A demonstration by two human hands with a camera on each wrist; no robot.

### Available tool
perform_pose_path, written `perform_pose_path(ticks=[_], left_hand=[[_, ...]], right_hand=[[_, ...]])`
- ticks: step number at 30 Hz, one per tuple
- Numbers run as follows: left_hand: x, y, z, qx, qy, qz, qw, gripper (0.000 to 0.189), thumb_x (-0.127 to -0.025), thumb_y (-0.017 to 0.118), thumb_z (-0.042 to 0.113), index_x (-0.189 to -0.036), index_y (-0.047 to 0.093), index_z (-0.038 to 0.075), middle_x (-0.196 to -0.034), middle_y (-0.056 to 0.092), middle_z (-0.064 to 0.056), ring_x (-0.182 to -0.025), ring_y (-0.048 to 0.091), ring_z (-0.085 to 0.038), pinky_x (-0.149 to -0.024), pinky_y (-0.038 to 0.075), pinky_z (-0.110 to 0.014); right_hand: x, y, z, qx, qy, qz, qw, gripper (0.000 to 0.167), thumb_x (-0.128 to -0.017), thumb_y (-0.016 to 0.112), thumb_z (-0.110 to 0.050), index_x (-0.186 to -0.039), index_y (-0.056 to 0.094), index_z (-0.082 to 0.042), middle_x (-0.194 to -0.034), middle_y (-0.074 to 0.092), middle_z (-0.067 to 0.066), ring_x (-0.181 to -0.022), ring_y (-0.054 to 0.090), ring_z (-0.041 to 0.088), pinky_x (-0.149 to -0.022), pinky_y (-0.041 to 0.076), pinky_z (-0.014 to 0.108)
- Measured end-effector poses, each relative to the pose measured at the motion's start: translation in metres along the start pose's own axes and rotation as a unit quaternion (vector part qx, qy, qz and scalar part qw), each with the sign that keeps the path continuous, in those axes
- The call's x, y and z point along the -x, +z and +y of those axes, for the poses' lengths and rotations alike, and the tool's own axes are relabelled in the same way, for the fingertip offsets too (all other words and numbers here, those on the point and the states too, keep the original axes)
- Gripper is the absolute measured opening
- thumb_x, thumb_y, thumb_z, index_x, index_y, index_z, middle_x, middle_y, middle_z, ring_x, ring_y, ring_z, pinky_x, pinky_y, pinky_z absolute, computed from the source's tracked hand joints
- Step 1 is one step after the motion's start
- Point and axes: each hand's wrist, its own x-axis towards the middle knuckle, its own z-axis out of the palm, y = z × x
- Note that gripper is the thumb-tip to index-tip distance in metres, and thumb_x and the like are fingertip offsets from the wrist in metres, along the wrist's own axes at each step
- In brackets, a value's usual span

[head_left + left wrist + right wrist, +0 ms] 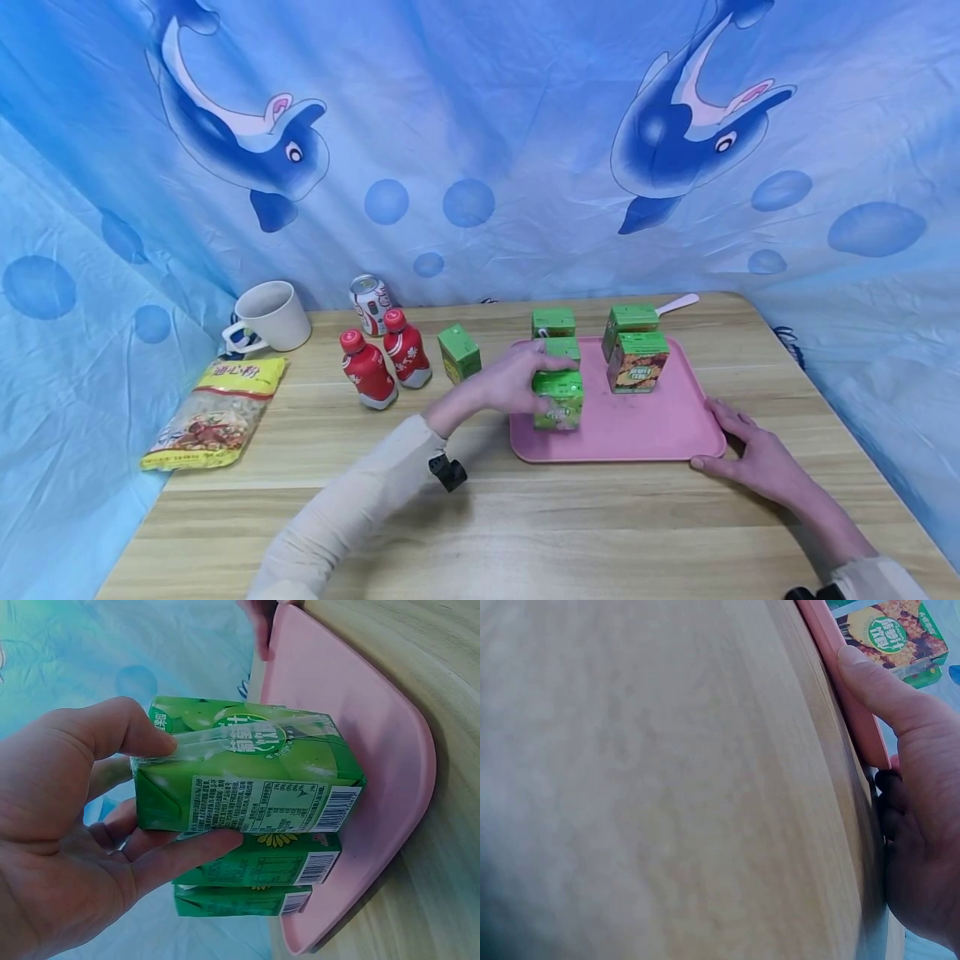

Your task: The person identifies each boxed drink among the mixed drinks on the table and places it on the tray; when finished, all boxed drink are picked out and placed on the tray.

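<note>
My left hand (516, 379) pinches a green juice carton (262, 776) between thumb and fingers, over the left part of a pink tray (637, 437). The carton has a clear-wrapped straw on its side. Behind it, two more green cartons (300, 859) line up along the tray's left side. Two brown-and-green cartons (637, 367) stand one behind the other toward the right. At the near right corner, my right hand (768, 462) holds the tray's rim, the thumb on the near edge and fingers by the right edge. Its fingers are partly hidden in the right wrist view.
Left of the tray stand a lone green carton (460, 353), two red bottles (369, 371) and a can (371, 304). Farther left are a white mug (281, 317) and a yellow-ended food bag (217, 412). A pale-handled utensil (677, 304) lies behind the tray. A blue curtain (480, 125) encloses the table.
</note>
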Motion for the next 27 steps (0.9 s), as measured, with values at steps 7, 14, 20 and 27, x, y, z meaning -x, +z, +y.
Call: perform_pose_path(ticks=[7, 14, 20, 27], left_hand=[[-0.0007, 0.0042, -0.0027, 0.008, 0.001, 0.006, 1.0000, 0.071, -0.077, 0.085, 0.014, -0.142, 0.058, 0.019, -0.096, 0.047, -0.001, -0.089, 0.043, -0.014, -0.078, 0.042, -0.027], [-0.0024, 0.0077, -0.0061, 0.004, 0.009, 0.012, 0.9999, 0.070, -0.077, 0.084, 0.011, -0.142, 0.058, 0.016, -0.092, 0.047, -0.003, -0.086, 0.040, -0.014, -0.076, 0.038, -0.026], [-0.0043, 0.0100, -0.0075, 0.008, 0.015, 0.017, 0.9997, 0.068, -0.077, 0.083, 0.011, -0.141, 0.059, 0.012, -0.089, 0.046, -0.006, -0.082, 0.037, -0.015, -0.070, 0.035, -0.025], [-0.0071, 0.0101, -0.0054, -0.011, 0.007, 0.014, 0.9998, 0.067, -0.077, 0.081, 0.009, -0.140, 0.060, 0.013, -0.091, 0.046, -0.004, -0.081, 0.036, -0.014, -0.065, 0.031, -0.023]], right_hand=[[0.0002, -0.0002, -0.0006, 0.005, -0.001, 0.000, 1.0000, 0.106, -0.078, 0.084, -0.045, -0.152, 0.030, 0.007, -0.148, 0.033, 0.038, -0.131, 0.027, 0.065, -0.098, 0.030, 0.075], [-0.0006, -0.0010, -0.0022, 0.000, 0.000, -0.001, 1.0000, 0.105, -0.078, 0.085, -0.045, -0.152, 0.031, 0.007, -0.149, 0.033, 0.038, -0.132, 0.026, 0.064, -0.098, 0.030, 0.075], [-0.0003, -0.0015, -0.0029, -0.002, 0.003, -0.001, 1.0000, 0.105, -0.078, 0.085, -0.044, -0.152, 0.031, 0.007, -0.149, 0.033, 0.038, -0.131, 0.025, 0.065, -0.098, 0.029, 0.076], [-0.0002, -0.0015, -0.0031, -0.002, 0.006, -0.005, 1.0000, 0.106, -0.078, 0.085, -0.045, -0.152, 0.030, 0.007, -0.149, 0.033, 0.038, -0.132, 0.025, 0.065, -0.098, 0.029, 0.076]])
